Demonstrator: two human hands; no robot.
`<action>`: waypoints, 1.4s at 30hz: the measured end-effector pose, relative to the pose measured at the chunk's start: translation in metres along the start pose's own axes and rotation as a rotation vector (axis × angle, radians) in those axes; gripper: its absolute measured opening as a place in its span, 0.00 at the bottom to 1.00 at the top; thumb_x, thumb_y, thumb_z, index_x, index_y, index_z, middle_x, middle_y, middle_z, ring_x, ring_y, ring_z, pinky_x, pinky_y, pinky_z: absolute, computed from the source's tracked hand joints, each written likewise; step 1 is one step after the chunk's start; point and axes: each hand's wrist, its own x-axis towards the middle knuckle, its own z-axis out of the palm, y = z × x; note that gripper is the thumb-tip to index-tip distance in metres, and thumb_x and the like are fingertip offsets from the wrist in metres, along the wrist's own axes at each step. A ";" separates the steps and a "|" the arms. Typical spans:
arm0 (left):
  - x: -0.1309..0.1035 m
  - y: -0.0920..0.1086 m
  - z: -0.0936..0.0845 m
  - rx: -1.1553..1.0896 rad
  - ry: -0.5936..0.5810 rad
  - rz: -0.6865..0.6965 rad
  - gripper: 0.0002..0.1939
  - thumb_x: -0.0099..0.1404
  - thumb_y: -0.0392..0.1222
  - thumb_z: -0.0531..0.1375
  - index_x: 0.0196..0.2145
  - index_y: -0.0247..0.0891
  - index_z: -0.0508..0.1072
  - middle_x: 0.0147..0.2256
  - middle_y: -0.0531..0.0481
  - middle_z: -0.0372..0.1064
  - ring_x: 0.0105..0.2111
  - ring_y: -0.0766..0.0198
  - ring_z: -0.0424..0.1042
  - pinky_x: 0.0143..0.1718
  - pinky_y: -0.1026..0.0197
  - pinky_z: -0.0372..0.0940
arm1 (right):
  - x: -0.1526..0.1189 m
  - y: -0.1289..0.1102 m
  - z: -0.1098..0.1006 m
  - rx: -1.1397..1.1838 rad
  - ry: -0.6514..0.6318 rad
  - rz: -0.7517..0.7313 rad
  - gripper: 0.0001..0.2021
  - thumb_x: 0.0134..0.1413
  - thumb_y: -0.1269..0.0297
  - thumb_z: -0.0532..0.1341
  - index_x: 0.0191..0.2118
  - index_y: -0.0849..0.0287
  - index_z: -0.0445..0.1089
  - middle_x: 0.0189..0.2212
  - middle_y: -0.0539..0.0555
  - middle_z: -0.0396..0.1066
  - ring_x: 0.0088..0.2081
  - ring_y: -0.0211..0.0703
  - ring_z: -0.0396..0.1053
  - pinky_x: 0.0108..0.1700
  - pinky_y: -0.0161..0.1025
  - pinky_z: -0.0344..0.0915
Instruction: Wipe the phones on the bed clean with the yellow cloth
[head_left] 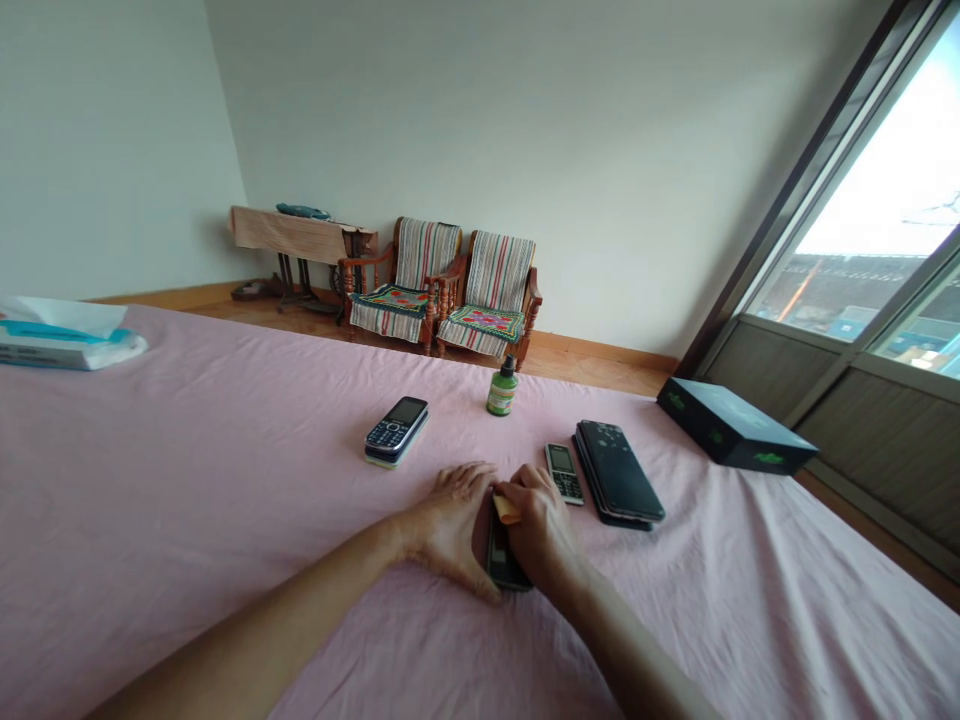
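Note:
A dark phone (504, 560) lies on the pink sheet (247, 480), partly covered by my hands. My left hand (454, 525) is around its left side, thumb at the lower edge and fingers at the top, steadying it. My right hand (538, 515) is closed on a small yellow cloth (507, 509) pressed against the phone's upper part. Just right of that hand lies a small keypad phone (564, 473), and beyond it a stack of large dark phones (619, 474). Up and to the left, a keypad phone (397, 427) rests on top of another stack.
Behind the phones stands a green bottle (502, 388) with a black top. A black box (731, 425) sits at the right edge, a tissue pack (71, 335) at the far left. Two chairs (487, 290) and a covered table (292, 235) are by the wall.

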 end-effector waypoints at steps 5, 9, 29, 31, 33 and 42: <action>0.000 -0.003 0.003 0.005 0.010 0.006 0.63 0.30 0.59 0.71 0.61 0.35 0.51 0.62 0.32 0.47 0.63 0.38 0.46 0.62 0.42 0.43 | -0.017 -0.009 -0.008 0.121 -0.053 -0.040 0.13 0.48 0.84 0.56 0.28 0.59 0.73 0.32 0.54 0.66 0.37 0.42 0.63 0.37 0.36 0.57; 0.000 -0.006 0.006 -0.006 0.043 0.041 0.58 0.31 0.57 0.72 0.59 0.39 0.55 0.63 0.35 0.48 0.62 0.39 0.48 0.62 0.42 0.44 | -0.048 -0.019 -0.018 0.230 -0.091 -0.078 0.15 0.48 0.84 0.56 0.30 0.57 0.74 0.32 0.53 0.66 0.36 0.42 0.64 0.34 0.35 0.57; -0.016 0.041 0.010 -0.210 0.253 0.118 0.27 0.48 0.35 0.67 0.47 0.41 0.67 0.44 0.48 0.63 0.46 0.54 0.64 0.50 0.55 0.62 | -0.022 0.006 -0.018 0.989 0.091 0.511 0.07 0.39 0.66 0.62 0.25 0.64 0.76 0.19 0.50 0.68 0.22 0.35 0.61 0.24 0.32 0.53; -0.015 0.041 0.010 -0.240 0.273 0.115 0.26 0.49 0.34 0.66 0.46 0.41 0.67 0.43 0.48 0.63 0.46 0.54 0.64 0.50 0.54 0.62 | -0.018 0.001 -0.023 1.058 0.113 0.536 0.08 0.36 0.66 0.62 0.25 0.64 0.76 0.19 0.50 0.69 0.22 0.36 0.61 0.25 0.32 0.55; -0.014 0.041 0.008 -0.267 0.285 0.110 0.25 0.49 0.35 0.66 0.46 0.41 0.67 0.42 0.48 0.63 0.45 0.54 0.64 0.50 0.55 0.62 | -0.013 -0.005 -0.028 1.091 0.128 0.545 0.09 0.35 0.66 0.62 0.26 0.64 0.77 0.20 0.50 0.70 0.23 0.36 0.62 0.25 0.33 0.56; -0.021 0.037 0.004 -0.220 0.314 -0.004 0.20 0.59 0.34 0.58 0.50 0.43 0.68 0.42 0.49 0.67 0.44 0.55 0.69 0.47 0.57 0.65 | -0.007 0.005 -0.034 0.934 0.227 0.426 0.14 0.43 0.59 0.63 0.32 0.63 0.79 0.24 0.54 0.72 0.24 0.38 0.65 0.25 0.33 0.59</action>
